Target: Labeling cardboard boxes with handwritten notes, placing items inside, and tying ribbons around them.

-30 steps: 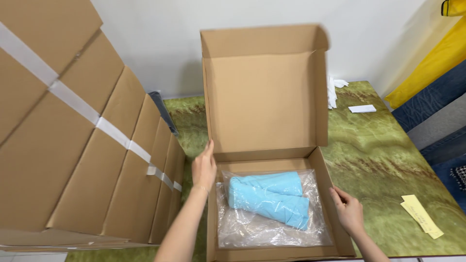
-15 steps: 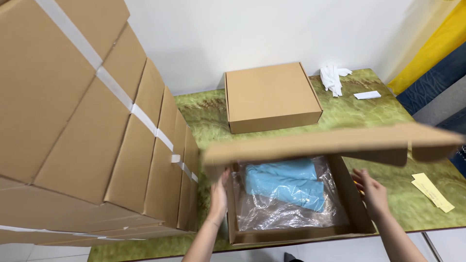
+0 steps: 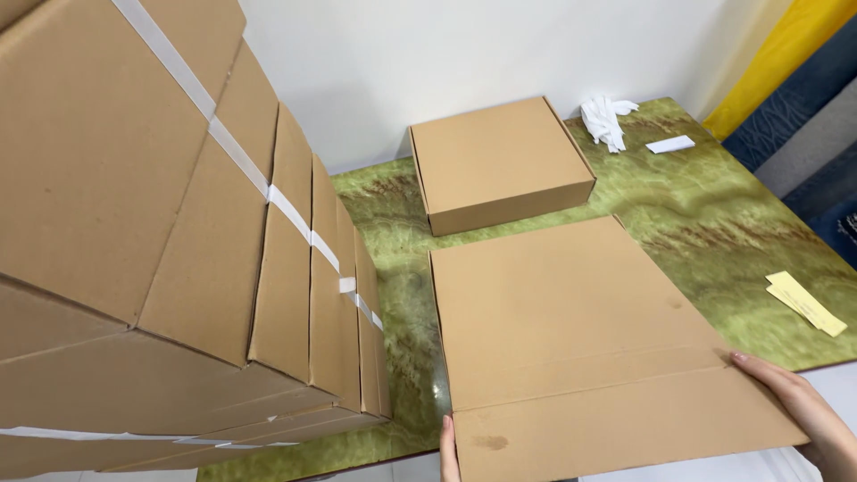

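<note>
I see a flat brown corrugated cardboard box (image 3: 589,348), lid down, lying on the near edge of a green marbled desk (image 3: 714,214). My left hand (image 3: 448,451) touches its near-left corner; my right hand (image 3: 803,415) rests on its right corner, fingers (image 3: 759,368) curled over the lid's edge. Behind lies a smaller closed square cardboard box (image 3: 500,165). A tall stack of taped cartons (image 3: 161,232) stands left. Crumpled white paper strips (image 3: 605,119), a white slip (image 3: 671,144) and a pale yellow label (image 3: 805,303) lie to the right.
</note>
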